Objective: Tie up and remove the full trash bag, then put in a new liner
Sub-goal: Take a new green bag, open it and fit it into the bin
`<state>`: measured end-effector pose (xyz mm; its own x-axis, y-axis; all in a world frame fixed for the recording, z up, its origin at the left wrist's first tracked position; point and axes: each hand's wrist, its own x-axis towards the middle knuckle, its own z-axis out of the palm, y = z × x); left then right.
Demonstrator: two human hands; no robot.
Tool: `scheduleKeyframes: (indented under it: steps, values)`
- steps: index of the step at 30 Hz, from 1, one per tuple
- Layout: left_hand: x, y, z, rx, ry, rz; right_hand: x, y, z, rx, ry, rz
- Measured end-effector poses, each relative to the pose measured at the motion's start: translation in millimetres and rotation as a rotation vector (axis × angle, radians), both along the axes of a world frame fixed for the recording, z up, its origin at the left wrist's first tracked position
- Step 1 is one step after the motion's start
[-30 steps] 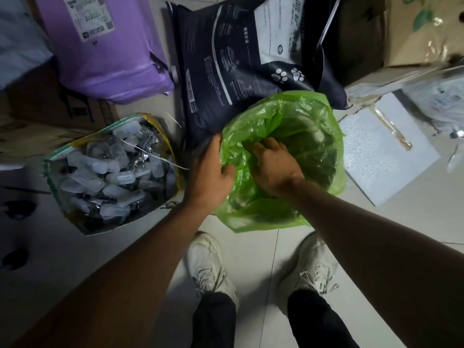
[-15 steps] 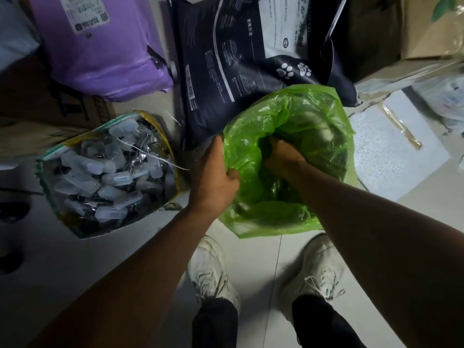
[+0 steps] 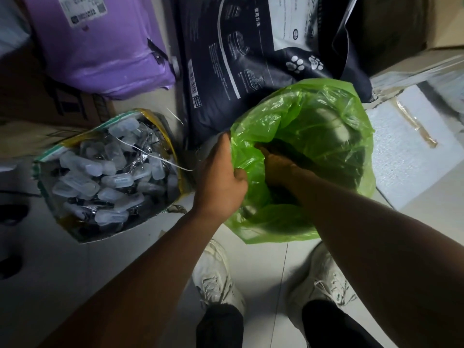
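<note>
A bright green trash liner (image 3: 313, 116) stands open on the floor, draped over a bin that it hides. My left hand (image 3: 221, 179) grips the liner's near-left rim, thumb hooked over the plastic and fingers on the outside. My right hand (image 3: 278, 167) reaches down inside the liner's mouth. Only its back and wrist show, and its fingers are lost in the dark interior.
An open bag of several clear plastic pieces (image 3: 105, 172) sits to the left. A purple parcel (image 3: 105, 46) and a dark pet-product sack (image 3: 238, 59) stand behind. A white foam board (image 3: 406, 151) lies to the right. My shoes (image 3: 216, 275) are just below the liner.
My right hand left the liner's rim and sank deeper inside the bag. The left hand kept its hold on the rim. The liner's mouth has spread wider.
</note>
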<state>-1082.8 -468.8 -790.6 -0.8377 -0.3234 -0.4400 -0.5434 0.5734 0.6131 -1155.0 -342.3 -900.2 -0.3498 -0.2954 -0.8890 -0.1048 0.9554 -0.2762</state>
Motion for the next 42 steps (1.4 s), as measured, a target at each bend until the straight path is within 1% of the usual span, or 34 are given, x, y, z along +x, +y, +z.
scheduleKeyframes:
  steps: [2, 5, 9, 13, 19, 21, 23, 27, 30, 33, 36, 38, 42]
  values:
    - [-0.8, 0.2, 1.3, -0.021, 0.001, -0.014, -0.2, 5.3, 7.1, -0.001, 0.015, -0.024]
    - [-3.4, 0.6, 6.0, -0.063, -0.031, -0.037, -5.1, 15.0, 33.9, -0.079, 0.104, -0.056]
    - [-7.0, 2.6, 20.2, -0.051, -0.067, -0.040, -6.9, 25.8, 76.5, -0.126, 0.191, 0.062]
    - [-13.1, 6.5, 35.3, -0.065, -0.084, -0.018, -5.1, 37.1, 105.5, -0.156, 0.284, 0.163]
    - [-17.6, 8.8, 31.3, -0.122, -0.104, -0.095, 3.0, 38.7, 96.1, -0.104, 0.278, 0.227]
    - [-17.7, 6.0, 28.9, -0.126, -0.123, -0.124, 8.7, 43.2, 101.7, -0.105, 0.298, 0.243]
    - [-18.2, 2.0, 31.8, -0.138, -0.144, -0.132, 12.9, 51.3, 118.0, -0.142, 0.370, 0.260]
    - [-16.5, 1.6, 42.1, -0.144, -0.184, -0.091, 8.1, 74.2, 159.4, -0.214, 0.625, 0.250]
    - [-14.1, 4.9, 50.4, -0.109, -0.142, -0.034, -6.8, 86.4, 177.5, -0.220, 0.728, 0.241]
    - [-14.4, 7.4, 54.5, -0.133, -0.071, -0.028, -20.4, 91.1, 181.1, -0.223, 0.727, 0.173]
    - [-17.0, 8.7, 54.2, -0.151, -0.075, -0.073, -29.4, 88.1, 171.2, -0.236, 0.618, 0.058]
    - [-18.2, 9.9, 53.4, -0.156, -0.083, -0.086, -33.5, 85.8, 162.3, -0.253, 0.547, -0.096]
    - [-22.6, 9.7, 52.0, -0.144, -0.138, -0.037, -35.9, 87.2, 148.8, -0.233, 0.474, -0.390]
